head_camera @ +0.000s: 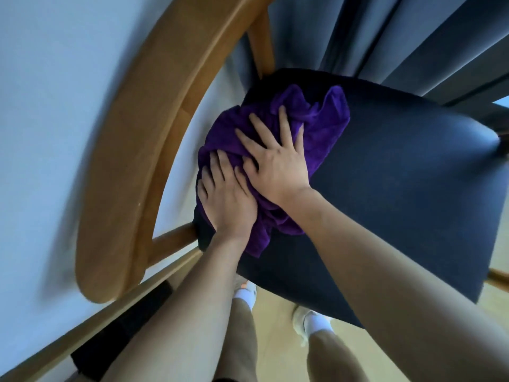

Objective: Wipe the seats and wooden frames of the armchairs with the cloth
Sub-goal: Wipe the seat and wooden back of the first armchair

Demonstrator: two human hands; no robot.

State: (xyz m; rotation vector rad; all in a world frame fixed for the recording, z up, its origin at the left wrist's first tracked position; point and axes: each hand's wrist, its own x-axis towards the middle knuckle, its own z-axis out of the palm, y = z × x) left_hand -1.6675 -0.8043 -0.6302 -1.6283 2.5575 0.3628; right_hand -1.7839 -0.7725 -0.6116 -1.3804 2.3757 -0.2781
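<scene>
A crumpled purple cloth (325, 125) lies on the dark blue seat (399, 188) of an armchair, near the seat's left rear corner. My right hand (275, 158) presses flat on the cloth with its fingers spread. Just left of it, my left hand (228, 199) also presses the cloth, fingers straight, at the seat's left edge. The curved wooden armrest (132, 150) of the chair frame arcs along the left side, with a wooden post (263, 40) at the back.
A pale wall (41, 106) fills the left. Dark grey curtains (399, 31) hang behind the chair. A wooden skirting rail (82, 332) runs along the wall's foot. My feet in light shoes (303, 318) stand on the pale wood floor below the seat's front edge.
</scene>
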